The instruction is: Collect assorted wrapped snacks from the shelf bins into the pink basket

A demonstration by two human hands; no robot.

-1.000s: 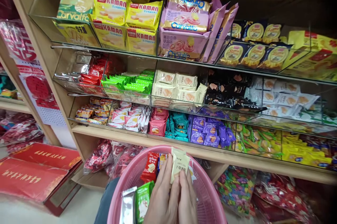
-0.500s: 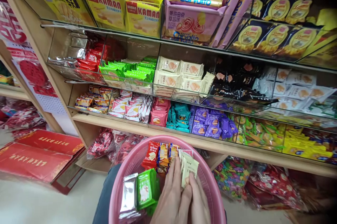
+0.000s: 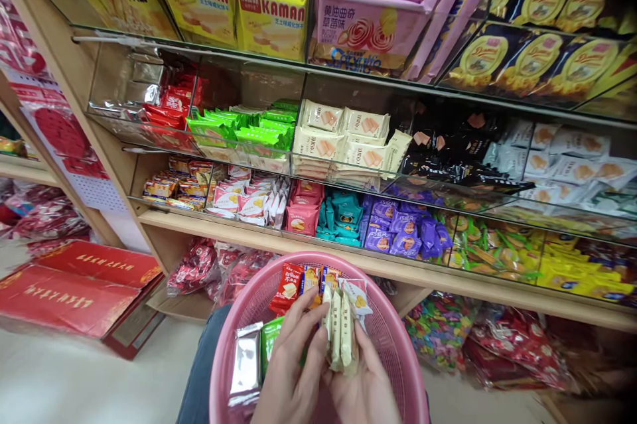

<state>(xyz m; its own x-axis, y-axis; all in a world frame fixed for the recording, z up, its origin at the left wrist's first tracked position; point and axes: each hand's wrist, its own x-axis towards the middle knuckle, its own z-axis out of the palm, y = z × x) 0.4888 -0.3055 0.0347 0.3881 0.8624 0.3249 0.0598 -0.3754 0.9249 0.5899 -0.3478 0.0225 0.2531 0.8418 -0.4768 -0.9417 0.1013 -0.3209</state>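
A round pink plastic basket [image 3: 398,351] rests on my lap at the bottom middle. Both hands are inside it. My left hand [image 3: 293,371] and my right hand [image 3: 365,387] are closed together around a small stack of cream snack packets [image 3: 342,338], held on edge. Beside my left hand lie a silver packet [image 3: 245,364] and a green packet [image 3: 269,341]. A red packet [image 3: 287,288] and orange packets [image 3: 313,278] stand at the basket's far side.
Wooden shelves with clear bins [image 3: 348,172] hold many snack packets: green, cream, black, purple, teal. Large yellow Kaman bags [image 3: 271,12] and pink Carvalto bags [image 3: 368,26] fill the top shelf. Red gift boxes [image 3: 79,291] lie on the floor at left.
The cream packets turned from face-up to edge-on and sank lower in the basket. My left hand's fingers spread over the green packet. The view tipped slightly down.
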